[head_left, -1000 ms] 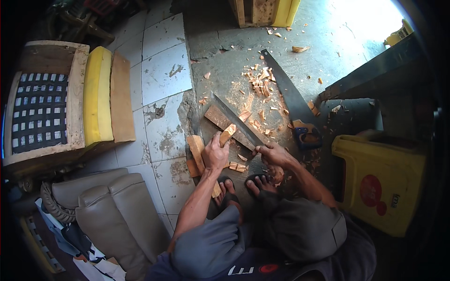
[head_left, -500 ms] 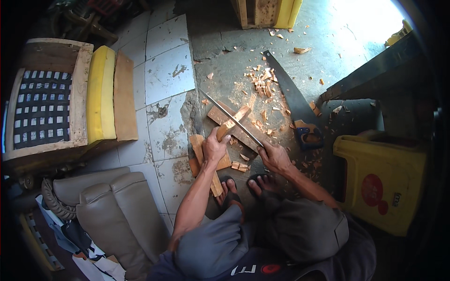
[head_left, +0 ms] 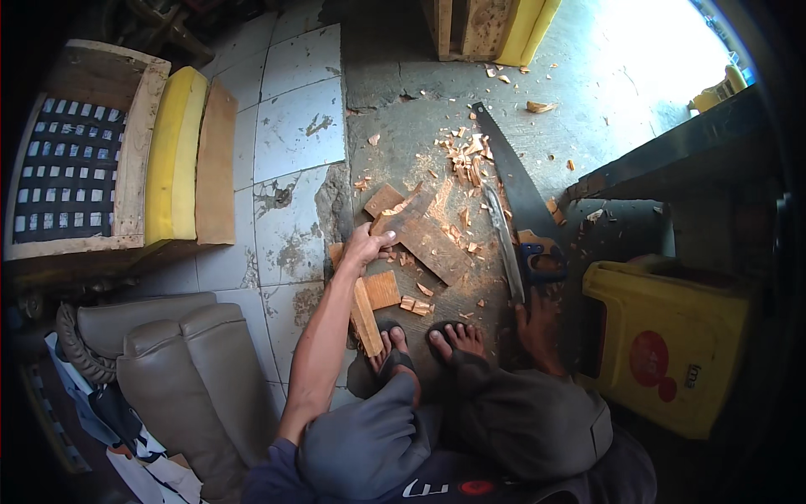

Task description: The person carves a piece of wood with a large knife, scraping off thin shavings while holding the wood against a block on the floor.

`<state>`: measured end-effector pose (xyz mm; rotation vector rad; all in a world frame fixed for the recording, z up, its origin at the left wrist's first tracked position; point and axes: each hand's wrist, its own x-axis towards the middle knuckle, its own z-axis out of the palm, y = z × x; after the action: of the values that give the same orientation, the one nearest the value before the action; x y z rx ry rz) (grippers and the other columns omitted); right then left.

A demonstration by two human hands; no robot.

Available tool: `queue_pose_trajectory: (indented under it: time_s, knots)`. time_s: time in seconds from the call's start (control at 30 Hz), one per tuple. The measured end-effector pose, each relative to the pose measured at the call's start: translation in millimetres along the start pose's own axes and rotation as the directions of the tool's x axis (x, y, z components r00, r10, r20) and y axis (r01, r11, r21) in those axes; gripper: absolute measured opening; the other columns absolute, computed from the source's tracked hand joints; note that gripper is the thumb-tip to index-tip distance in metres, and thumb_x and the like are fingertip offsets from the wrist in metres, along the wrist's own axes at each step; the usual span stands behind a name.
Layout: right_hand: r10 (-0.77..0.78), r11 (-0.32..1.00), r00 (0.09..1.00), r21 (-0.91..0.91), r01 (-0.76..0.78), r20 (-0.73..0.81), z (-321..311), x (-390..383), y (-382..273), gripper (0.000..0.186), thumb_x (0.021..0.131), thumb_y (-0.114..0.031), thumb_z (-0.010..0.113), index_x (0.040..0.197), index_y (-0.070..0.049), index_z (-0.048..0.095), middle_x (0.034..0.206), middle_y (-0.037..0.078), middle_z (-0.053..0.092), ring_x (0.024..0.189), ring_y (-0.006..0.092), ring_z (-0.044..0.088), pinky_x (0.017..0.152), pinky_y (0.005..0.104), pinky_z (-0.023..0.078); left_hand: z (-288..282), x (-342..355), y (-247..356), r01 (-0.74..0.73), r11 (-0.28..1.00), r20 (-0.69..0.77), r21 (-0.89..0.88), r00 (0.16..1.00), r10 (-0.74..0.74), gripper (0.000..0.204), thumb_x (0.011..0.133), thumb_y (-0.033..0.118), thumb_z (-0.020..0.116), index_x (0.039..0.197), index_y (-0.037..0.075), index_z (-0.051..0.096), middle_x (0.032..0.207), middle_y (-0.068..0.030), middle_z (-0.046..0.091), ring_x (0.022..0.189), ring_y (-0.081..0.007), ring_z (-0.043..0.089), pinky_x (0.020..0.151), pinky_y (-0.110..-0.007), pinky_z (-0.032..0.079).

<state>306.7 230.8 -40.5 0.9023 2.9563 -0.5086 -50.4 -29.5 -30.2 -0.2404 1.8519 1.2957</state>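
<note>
In the head view the person squats over a rough concrete floor (head_left: 395, 126) littered with wood chips (head_left: 460, 155). The left hand (head_left: 366, 248) is closed around the near end of a flat wooden board (head_left: 428, 239), which lies on the floor just ahead of the sandalled feet (head_left: 424, 340), among short wooden offcuts (head_left: 382, 290). The right hand (head_left: 537, 323) rests low by the handle of a long blade (head_left: 504, 235) lying beside a handsaw (head_left: 516, 181); whether its fingers are closed on that handle I cannot tell (shadow hides them).

The board looks stiff, light and dry, unlikely to bend or slip, though its edges are probably splintery. I judge the best hold to be at the near end, where the left hand has it, clear of the blade side.

Against the picture from half a second ago, the left hand has slid from a thin upright stick to the flat board, and the right hand has dropped from the chips to the blade's handle. The yellow plastic stool (head_left: 672, 336) and the grey cushions (head_left: 176, 370) lie as they did.
</note>
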Motion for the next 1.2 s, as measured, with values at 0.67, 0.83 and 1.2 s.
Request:
queue_pose_trajectory:
  time_s: [0.67,0.83,1.2]
  knots:
    - [-0.02,0.623,0.999,0.782,-0.025,0.047,-122,29,-88,0.015,0.079,-0.007,0.072,0.09,-0.001,0.062,0.076,0.007,0.062,0.068,0.0139,0.063,0.064,0.0309,0.049,44,-16,10,-0.248,0.676,-0.118,0.694,0.887,0.446,0.058,0.081,0.018,0.077,0.13,-0.003,0.054,0.11,-0.0326,0.069,0.105,-0.049,0.066,0.09,-0.051,0.055]
    - [-0.142,0.616,0.99,0.781,0.101,-0.017,-95,11,-101,0.021,0.081,-0.015,0.078,0.085,-0.001,0.064,0.066,0.008,0.061,0.058,0.0145,0.061,0.059,0.0307,0.047,43,-4,1,-0.204,0.668,-0.108,0.716,0.913,0.394,0.045,0.081,0.017,0.076,0.119,-0.004,0.065,0.108,-0.0328,0.069,0.106,-0.0479,0.067,0.09,-0.049,0.056]
    - [-0.191,0.601,0.973,0.799,0.009,0.132,-87,19,-94,0.022,0.082,-0.015,0.077,0.081,0.0,0.062,0.066,0.013,0.064,0.057,0.0202,0.067,0.057,0.0332,0.051,34,9,-9,-0.262,0.581,-0.014,0.771,0.904,0.427,0.045,0.081,0.014,0.067,0.122,-0.004,0.061,0.109,-0.0357,0.067,0.108,-0.0514,0.064,0.092,-0.053,0.053]
